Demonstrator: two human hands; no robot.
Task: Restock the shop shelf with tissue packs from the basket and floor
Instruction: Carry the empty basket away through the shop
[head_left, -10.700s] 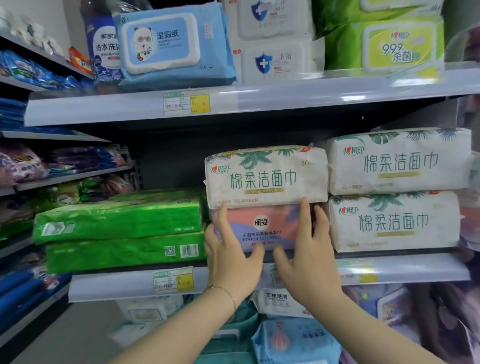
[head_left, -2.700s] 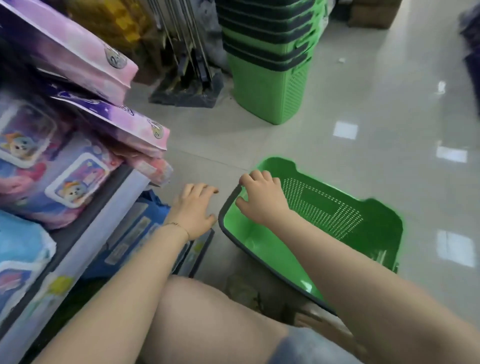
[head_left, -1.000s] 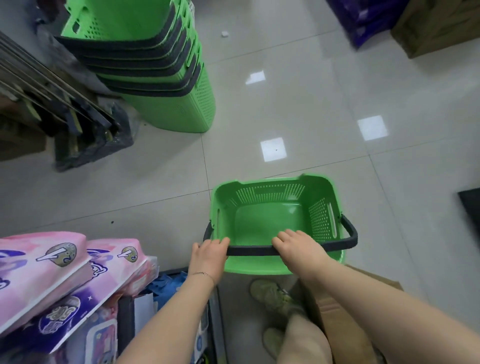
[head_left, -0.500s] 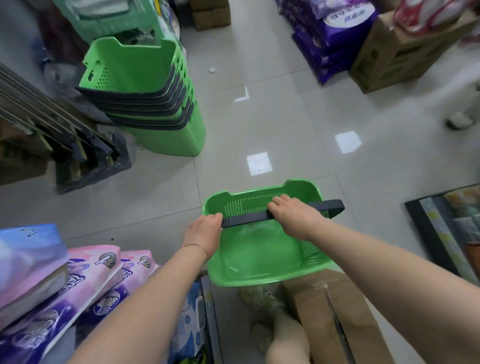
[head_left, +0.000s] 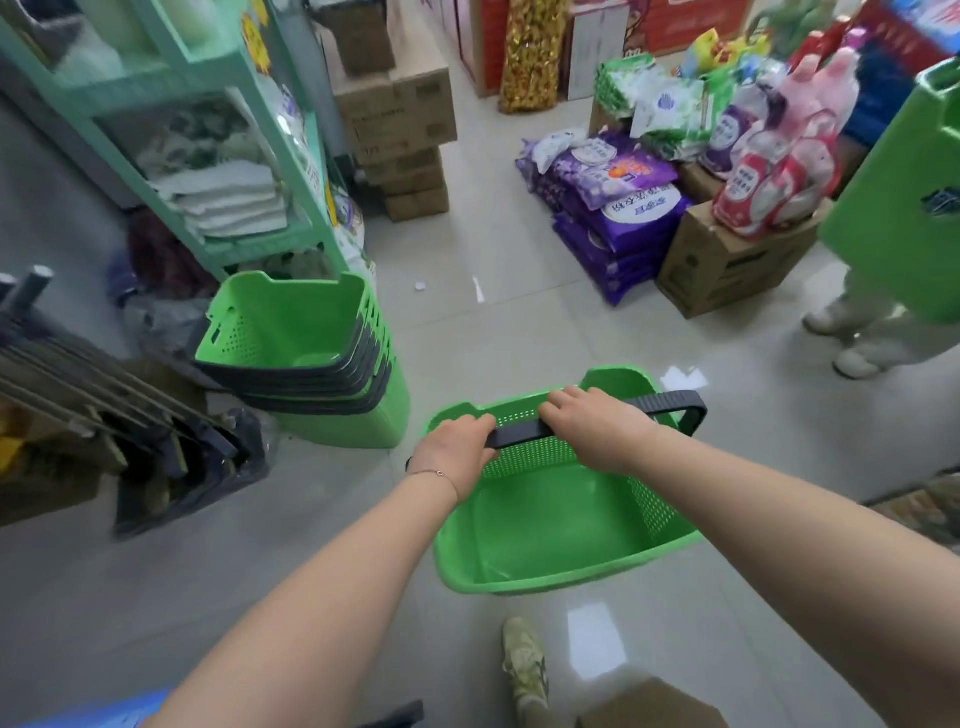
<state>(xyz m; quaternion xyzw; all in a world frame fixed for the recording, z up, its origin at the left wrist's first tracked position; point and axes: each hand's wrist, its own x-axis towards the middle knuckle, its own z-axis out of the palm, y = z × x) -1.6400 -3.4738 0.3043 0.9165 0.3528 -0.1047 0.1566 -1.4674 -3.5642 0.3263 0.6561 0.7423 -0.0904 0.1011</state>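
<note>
Basket (head_left: 545, 519) over glossy grey floor (head_left: 519, 322) beside stacked baskets (head_left: 291, 332).

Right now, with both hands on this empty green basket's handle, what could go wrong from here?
1. Your left hand and right hand both grip the handle, so the basket tilts and nothing is free to steady you.
2. The cardboard box sits close by your shoe: probably a trip hazard.
3. Another person stands close on the right; swinging the basket could bump them.

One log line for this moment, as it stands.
left hand: grips handle | right hand: grips handle | green basket: empty, tilted | basket stack: floor, front-left
</note>
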